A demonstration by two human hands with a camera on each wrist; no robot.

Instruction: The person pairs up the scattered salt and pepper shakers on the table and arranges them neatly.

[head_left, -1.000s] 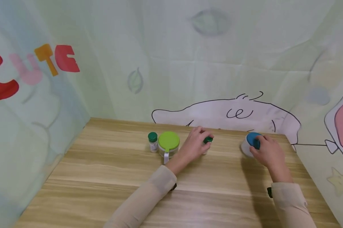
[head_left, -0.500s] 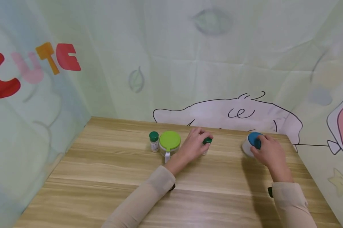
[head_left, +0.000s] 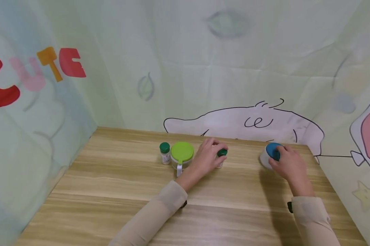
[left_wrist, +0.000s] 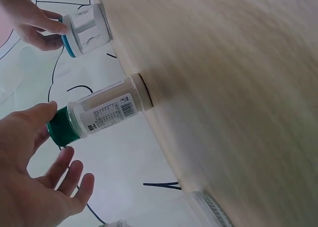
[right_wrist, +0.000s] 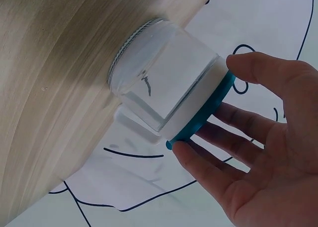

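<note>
My left hand [head_left: 207, 156] pinches the green cap of a clear spice bottle [left_wrist: 107, 108] by its edges. The bottle stands upright on the table, its barcode label showing in the left wrist view. Off to the right, my right hand [head_left: 290, 164] holds the blue lid of a clear glass jar [right_wrist: 164, 73] between thumb and fingers. That jar has a white collar, a handle on its side and its base on the table. Left of my left hand stand a jar with a lime-green lid [head_left: 182, 151] and a second green-capped spice bottle [head_left: 165, 153], side by side.
The wood-grain table [head_left: 117, 184] runs back to a printed cloth backdrop [head_left: 126, 85] right behind the containers. A cloth wall with coloured letters borders the left side. My left forearm passes close to the lime-lidded jar's silver handle [head_left: 179, 169].
The spice bottle and my left hand have shifted slightly to the left, closer to the lime-lidded jar. My right hand stays on the blue-lidded jar. The head view has wobbled a little.
</note>
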